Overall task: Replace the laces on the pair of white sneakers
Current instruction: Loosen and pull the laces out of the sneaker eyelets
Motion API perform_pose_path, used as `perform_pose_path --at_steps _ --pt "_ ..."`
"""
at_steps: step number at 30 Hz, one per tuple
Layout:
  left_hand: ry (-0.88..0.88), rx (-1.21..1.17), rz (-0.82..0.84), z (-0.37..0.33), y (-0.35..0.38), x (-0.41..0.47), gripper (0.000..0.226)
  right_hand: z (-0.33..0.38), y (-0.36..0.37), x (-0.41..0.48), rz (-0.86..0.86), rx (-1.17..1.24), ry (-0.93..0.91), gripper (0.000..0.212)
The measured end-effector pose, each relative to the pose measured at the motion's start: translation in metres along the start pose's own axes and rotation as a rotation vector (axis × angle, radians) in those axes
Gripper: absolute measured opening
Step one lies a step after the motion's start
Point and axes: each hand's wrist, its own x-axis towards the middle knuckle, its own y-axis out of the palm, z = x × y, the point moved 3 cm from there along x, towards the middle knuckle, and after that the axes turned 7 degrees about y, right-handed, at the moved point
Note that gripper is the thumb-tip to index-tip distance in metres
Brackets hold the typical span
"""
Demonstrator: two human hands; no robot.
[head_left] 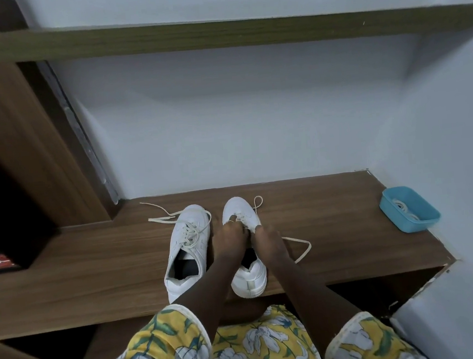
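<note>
Sleeves of yellow floral cloth (169,345) are framing both forearms nearest. Beyond them, the left hand (230,234) and the right hand (267,238) are curling their fingers round the cream flat lace (301,248) of the right white leather sneaker (248,281). It is standing on the brown wooden bench (94,263), just beside the left white leather sneaker (189,240). Far right, a blue plastic tray (430,219) is holding white laces (403,207).

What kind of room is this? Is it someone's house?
Probably a bedroom at home, though I can't be sure. A built-in wooden counter sits under a shelf beside a tall wooden cabinet, with white sneakers and a blue tub on it.
</note>
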Motion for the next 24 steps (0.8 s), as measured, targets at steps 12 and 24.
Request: perform_pose_path --at_steps 12,24 --pt "-0.584 -0.577 -0.225 0.029 -0.02 -0.008 0.029 0.0 0.004 0.002 0.018 -0.02 -0.018 0.022" --pt "0.14 0.342 0.085 -0.009 -0.001 0.001 0.025 -0.001 -0.001 0.002 0.033 0.063 0.015 0.025"
